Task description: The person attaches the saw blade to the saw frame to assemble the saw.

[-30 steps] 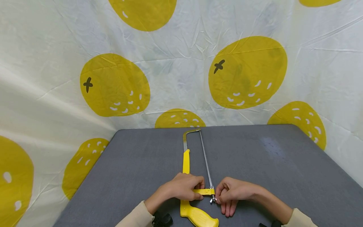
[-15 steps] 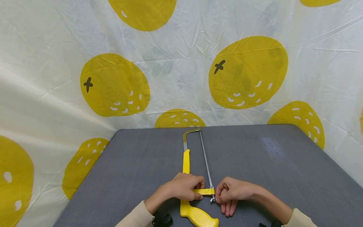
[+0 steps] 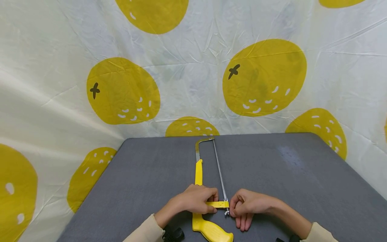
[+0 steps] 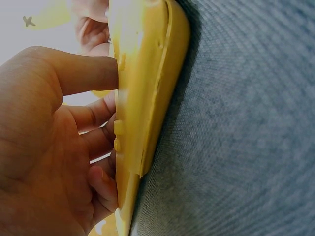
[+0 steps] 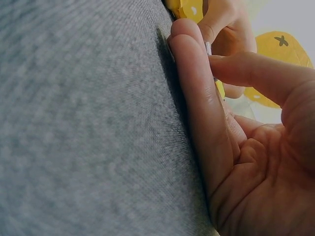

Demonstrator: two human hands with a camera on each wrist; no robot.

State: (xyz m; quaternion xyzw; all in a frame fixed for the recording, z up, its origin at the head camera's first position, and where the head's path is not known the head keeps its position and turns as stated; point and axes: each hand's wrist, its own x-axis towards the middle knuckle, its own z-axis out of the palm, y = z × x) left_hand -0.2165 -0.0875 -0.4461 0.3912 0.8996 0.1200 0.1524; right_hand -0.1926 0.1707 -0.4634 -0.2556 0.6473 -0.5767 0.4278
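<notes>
A yellow hacksaw (image 3: 198, 173) lies flat on the grey table, its handle (image 3: 213, 232) towards me and its metal blade (image 3: 220, 174) on the right side. My left hand (image 3: 198, 198) grips the yellow frame above the handle, thumb and fingers at the short crossbar (image 3: 218, 204); the left wrist view shows them against the yellow body (image 4: 142, 83). Below the crossbar's end sticks out a small silver wing nut (image 3: 226, 212). At its right, the thumb and forefinger of my right hand (image 3: 251, 203) pinch it. In the right wrist view the fingers (image 5: 202, 98) hide most of it.
The grey cloth-covered table (image 3: 151, 168) carries a pale smudge (image 3: 290, 156) at the right. Behind and to the left hangs a white curtain (image 3: 190, 84) printed with yellow fruit. A black wrist device (image 3: 173, 234) sits below the left sleeve.
The silver wing nut has turned slightly and shows a different side. Both hands and the hacksaw stay practically in the same place.
</notes>
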